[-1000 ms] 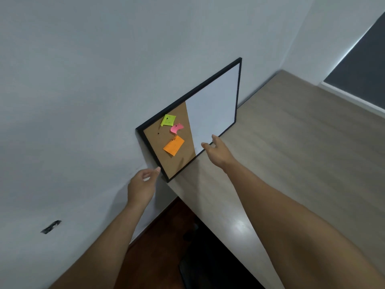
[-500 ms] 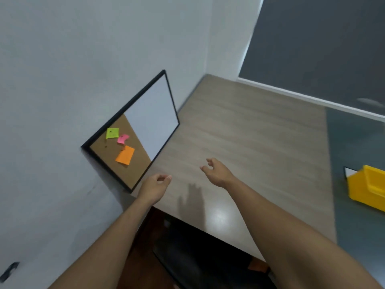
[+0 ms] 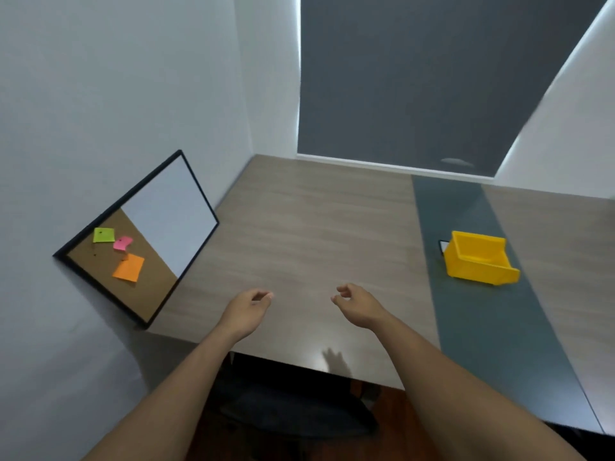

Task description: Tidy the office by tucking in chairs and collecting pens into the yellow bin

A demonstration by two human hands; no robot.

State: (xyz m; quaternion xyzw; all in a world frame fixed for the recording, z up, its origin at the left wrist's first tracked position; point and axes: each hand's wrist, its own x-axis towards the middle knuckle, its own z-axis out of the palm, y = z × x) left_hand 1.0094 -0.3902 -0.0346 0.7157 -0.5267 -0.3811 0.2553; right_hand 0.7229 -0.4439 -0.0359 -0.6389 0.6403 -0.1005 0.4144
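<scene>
Over the near edge of the table (image 3: 299, 227) I am holding both hands just above the wood, and neither one is gripping anything. My left hand (image 3: 248, 309) is hanging with its fingers loosely curled, thumb and fingertips nearly meeting but closing on nothing. My right hand (image 3: 357, 306) is doing much the same, half open, fingers bent, empty.

The yellow bin (image 3: 479, 257) is sitting on the dark strip toward the table's right side, well apart from my right hand, its open face turned toward me. I am seeing no pens on the table at all, so I cannot tell where they are lying. A dark chair (image 3: 293, 407) is showing under the near edge, only partly beneath the tabletop.

What is worrying me is the framed board (image 3: 143, 241) leaning against the wall at the table's left edge. It is standing tilted on its lower edge, near my left hand. If I am pushing the chair in hard and jolting the table, or swinging my left arm wide, the board could be sliding down or tipping off the near left corner. Hurrying the chair could also be knocking it into the table's underside.
</scene>
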